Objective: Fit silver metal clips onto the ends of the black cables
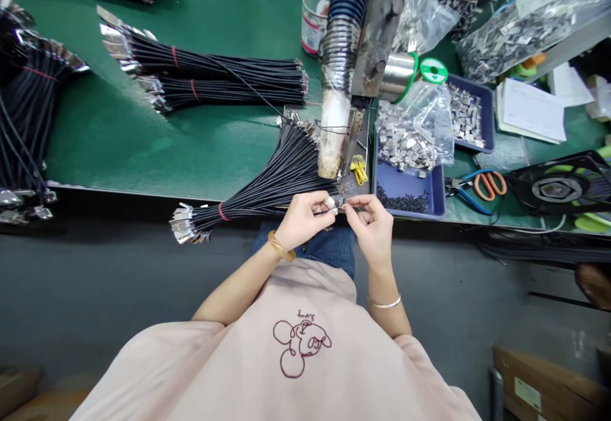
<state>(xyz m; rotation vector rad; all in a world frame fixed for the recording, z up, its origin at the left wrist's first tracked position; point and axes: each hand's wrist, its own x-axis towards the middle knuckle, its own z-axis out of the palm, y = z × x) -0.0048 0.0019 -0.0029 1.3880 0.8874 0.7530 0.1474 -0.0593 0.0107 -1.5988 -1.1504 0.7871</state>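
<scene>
At the bench's front edge, my left hand [305, 220] pinches the end of a black cable. My right hand [373, 227] faces it with thumb and forefinger pressed together, almost touching the left fingertips; the small piece in its grip is too fine to make out. A fanned bundle of black cables [260, 182], tied with a red band, lies to the left of my hands, metal connectors at its near end. Right above my fingers stands a metal soldering fixture [356, 128], beside the taped nozzle of a ribbed hose [334, 121]. A yellow clip [359, 169] sits close by.
A blue tray [434, 198] holds small black parts and a bag of metal connectors [410, 131]. Pliers [465, 192], orange-handled scissors [489, 185] and a fan [556, 188] lie farther right. Tied cable bundles [229, 80], a solder spool [398, 77] and a plastic cup [314, 20] stand behind.
</scene>
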